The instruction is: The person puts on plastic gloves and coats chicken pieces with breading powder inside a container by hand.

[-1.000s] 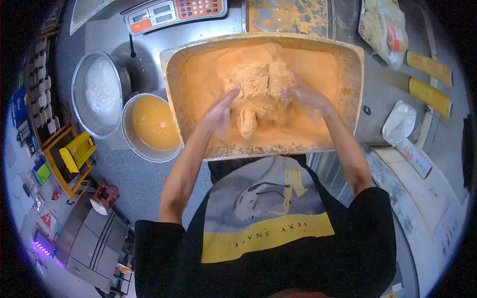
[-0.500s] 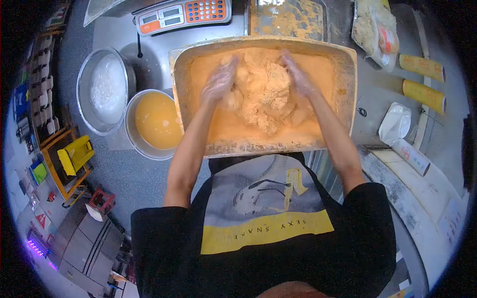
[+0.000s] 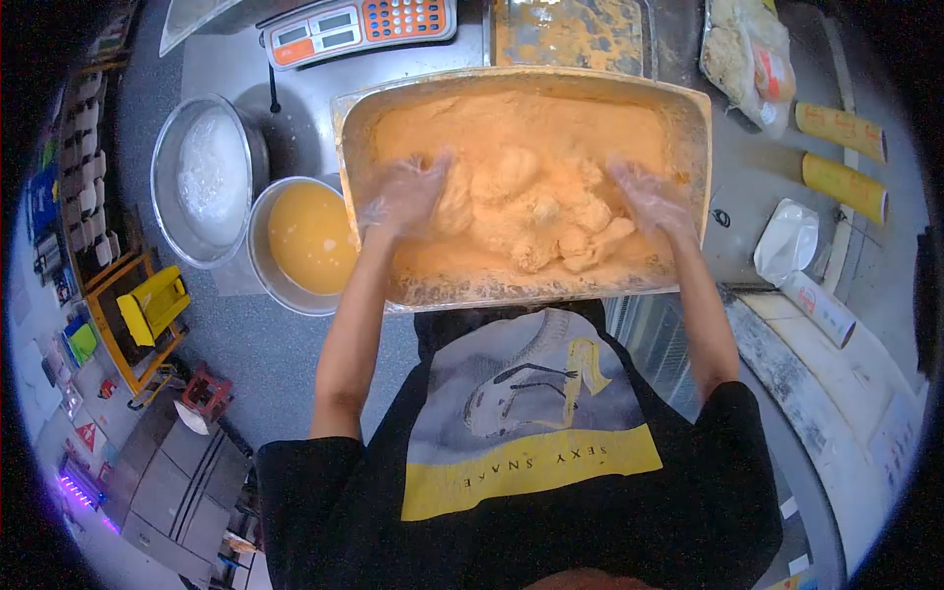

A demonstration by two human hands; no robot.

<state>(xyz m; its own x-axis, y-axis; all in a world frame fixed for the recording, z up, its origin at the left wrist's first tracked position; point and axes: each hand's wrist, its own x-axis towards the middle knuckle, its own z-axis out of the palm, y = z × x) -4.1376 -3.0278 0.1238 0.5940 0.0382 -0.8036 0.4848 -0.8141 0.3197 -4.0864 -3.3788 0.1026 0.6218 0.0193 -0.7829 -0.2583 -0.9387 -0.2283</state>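
Pieces look coated already between my left hand and right hand, both wide and empty; loose powder remains far in the tub.

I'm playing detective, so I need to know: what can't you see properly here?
All in the head view:
Inside the lumps: hidden by orange powder.
The floor of the tub: covered by powder and lumps.
Whether the right hand touches the lumps: too blurred.
Any numbers on the scale: too small to read.
The far end of the tray: cut off by the top edge.
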